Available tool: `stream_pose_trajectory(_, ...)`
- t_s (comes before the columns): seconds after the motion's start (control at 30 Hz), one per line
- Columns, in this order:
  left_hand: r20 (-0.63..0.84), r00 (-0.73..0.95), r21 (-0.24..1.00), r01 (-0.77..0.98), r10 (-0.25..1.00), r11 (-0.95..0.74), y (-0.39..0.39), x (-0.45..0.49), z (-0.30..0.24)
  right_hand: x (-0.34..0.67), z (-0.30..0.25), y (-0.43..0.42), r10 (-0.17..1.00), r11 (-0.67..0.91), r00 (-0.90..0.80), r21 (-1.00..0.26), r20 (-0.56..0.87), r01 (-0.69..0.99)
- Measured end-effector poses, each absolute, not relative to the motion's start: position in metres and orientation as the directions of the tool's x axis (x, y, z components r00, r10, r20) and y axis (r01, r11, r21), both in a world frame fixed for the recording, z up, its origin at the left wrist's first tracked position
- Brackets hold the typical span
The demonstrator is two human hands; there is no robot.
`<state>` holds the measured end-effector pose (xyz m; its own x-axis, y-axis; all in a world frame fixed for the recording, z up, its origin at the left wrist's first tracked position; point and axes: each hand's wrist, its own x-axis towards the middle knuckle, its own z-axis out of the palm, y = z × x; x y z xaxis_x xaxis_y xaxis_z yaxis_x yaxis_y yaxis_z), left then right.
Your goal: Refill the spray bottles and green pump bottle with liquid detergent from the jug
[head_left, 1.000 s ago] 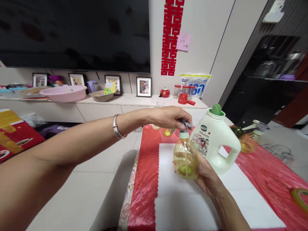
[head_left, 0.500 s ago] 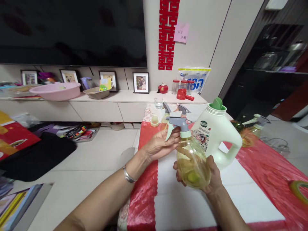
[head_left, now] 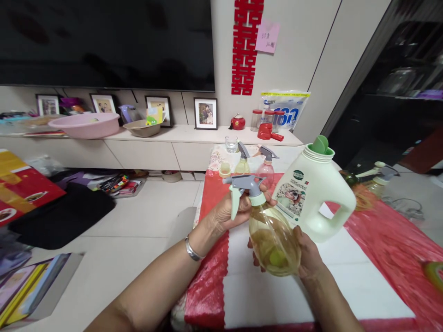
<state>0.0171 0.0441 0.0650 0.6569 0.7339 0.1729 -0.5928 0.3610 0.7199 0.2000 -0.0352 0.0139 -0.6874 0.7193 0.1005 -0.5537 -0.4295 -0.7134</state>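
Observation:
A yellow see-through spray bottle [head_left: 275, 244] with a grey and pale green trigger head [head_left: 247, 184] is held tilted over the table, its nozzle pointing left. My left hand [head_left: 238, 210] is closed round the collar below the trigger. Wrapped round the lower body from the right is my right hand [head_left: 308, 256]. Just behind stands a large pale green jug [head_left: 313, 198] with a green scoop-like piece [head_left: 320, 145] in its mouth. Farther back are a smaller yellow spray bottle [head_left: 242, 165], a pink spray bottle [head_left: 266, 171] and a pale yellow cap [head_left: 224, 170].
White sheet [head_left: 266, 299] and red plastic [head_left: 207, 295] cover the table. At the right are another spray bottle [head_left: 377, 184] and a roll of tape [head_left: 434, 274]. A glass cup [head_left: 231, 144] is at the far end. The TV cabinet [head_left: 145, 154] runs behind.
My left hand has closed round the bottle's collar, its fingers now behind the neck. The bottle has shifted slightly left, and the camera view has turned a little.

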Motion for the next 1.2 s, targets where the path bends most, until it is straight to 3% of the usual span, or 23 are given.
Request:
stream_pose_trajectory(0.17, 0.163, 0.553, 0.713, -0.639, 0.817, 0.29, 0.042, 0.02, 0.068, 0.203, 0.022, -0.03, 0.838, -0.257, -0.541, -0.825, 0.07, -0.503)
stream_pose_trajectory(0.3, 0.091, 0.512, 0.721, -0.625, 0.854, 0.298, 0.043, 0.021, 0.062, 0.208, 0.023, -0.026, 0.891, -0.125, -0.454, -0.945, 0.028, -0.304)
stream_pose_trajectory(0.47, 0.031, 0.415, 0.711, -0.649, 0.909, 0.272, 0.045, 0.025, 0.058, 0.21, 0.018, -0.025, 0.97, 0.032, -0.242, -0.999, 0.032, -0.004)
stream_pose_trajectory(0.57, 0.021, 0.358, 0.699, -0.673, 0.933, 0.242, 0.046, 0.027, 0.054, 0.206, 0.015, -0.024, 0.992, 0.115, -0.088, -0.957, 0.095, 0.265)
stream_pose_trajectory(0.67, 0.01, 0.268, 0.677, -0.71, 0.963, 0.191, 0.051, 0.026, 0.049, 0.202, 0.01, -0.021, 0.955, 0.235, 0.022, -0.796, 0.297, 0.559)
stream_pose_trajectory(0.73, -0.007, 0.216, 0.662, -0.731, 0.976, 0.166, 0.057, 0.023, 0.046, 0.201, 0.008, -0.02, 0.912, 0.286, 0.032, -0.688, 0.409, 0.667)
stream_pose_trajectory(0.83, -0.065, 0.141, 0.616, -0.773, 0.988, 0.15, 0.07, 0.013, 0.042, 0.205, 0.01, -0.022, 0.932, 0.269, -0.009, -0.676, 0.362, 0.686)
stream_pose_trajectory(1.0, -0.214, -0.097, 0.548, -0.836, 0.972, 0.037, 0.094, -0.01, 0.04, 0.226, 0.026, -0.033, 0.997, 0.035, -0.073, -0.802, -0.011, 0.596)
stream_pose_trajectory(1.1, -0.244, -0.184, 0.558, -0.829, 0.952, -0.017, 0.102, -0.021, 0.037, 0.246, 0.031, -0.039, 0.97, -0.071, -0.178, -0.899, -0.163, 0.433)
stream_pose_trajectory(1.2, -0.252, -0.163, 0.603, -0.797, 0.954, 0.023, 0.099, -0.021, 0.031, 0.263, 0.027, -0.04, 0.947, -0.104, -0.289, -0.985, -0.14, 0.138)
